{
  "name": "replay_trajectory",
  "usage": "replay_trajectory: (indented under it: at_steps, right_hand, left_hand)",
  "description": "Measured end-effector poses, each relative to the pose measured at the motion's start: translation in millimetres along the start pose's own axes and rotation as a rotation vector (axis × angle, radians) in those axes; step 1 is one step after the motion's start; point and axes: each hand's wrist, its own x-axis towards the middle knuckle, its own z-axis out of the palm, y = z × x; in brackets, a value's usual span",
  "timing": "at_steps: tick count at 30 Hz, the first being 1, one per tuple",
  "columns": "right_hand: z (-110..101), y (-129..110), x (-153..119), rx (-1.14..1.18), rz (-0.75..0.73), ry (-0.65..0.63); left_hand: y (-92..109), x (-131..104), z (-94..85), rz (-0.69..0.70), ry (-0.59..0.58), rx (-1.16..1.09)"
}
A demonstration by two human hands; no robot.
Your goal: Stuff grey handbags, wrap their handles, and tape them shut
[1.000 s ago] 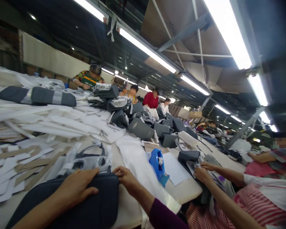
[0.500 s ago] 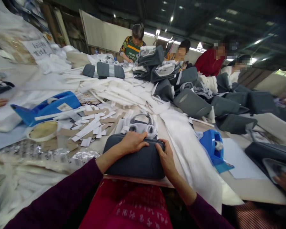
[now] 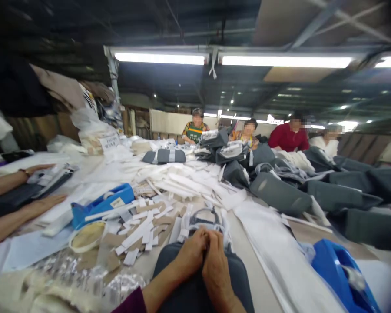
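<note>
In front of me lies a dark grey bag, its grey carry handle and clear wrapping at the far end. My left hand and my right hand meet over the bag's far edge, just below the handle. Both hands are closed, with thumbs and fingertips pinched together. Whatever sits between the fingertips is hidden by the fingers. My wrists pass over the top face of the bag.
Left of the bag are cut white and brown strips, a tape roll and a blue tape dispenser. Another blue dispenser and a white foam sheet lie right. Grey bags are piled beyond. A co-worker's hands work at left.
My view has tilted up. My hands, earlier apart on the bag's top and right corner, have come together at its far edge below the handle. A co-worker's arms now show at left.
</note>
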Motion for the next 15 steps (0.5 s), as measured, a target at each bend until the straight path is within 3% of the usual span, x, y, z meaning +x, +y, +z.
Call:
replay_trajectory:
  at_steps: [3, 5, 7, 11, 15]
  right_hand:
    - [27.6, 27.6, -4.9, -0.087, -0.149, 0.057]
    - [39.3, 43.8, -9.1, -0.222, -0.285, 0.026]
    - [45.2, 51.8, -11.6, -0.322, -0.321, -0.006]
    - [37.2, 38.3, -11.6, -0.341, -0.258, -0.067]
    - [11.0, 9.8, -9.8, -0.254, -0.13, -0.177]
  left_hand:
    - [-6.8, 4.3, -2.6, -0.041, 0.297, -0.344]
    - [-9.6, 14.8, -7.7, -0.096, 0.396, -0.427]
    - [-9.7, 34.3, -14.6, -0.2, 0.306, -0.311]
    - [-5.2, 87.5, -18.9, -0.415, -0.042, -0.008]
    - [-12.8, 119.5, 5.7, -0.491, -0.219, 0.052]
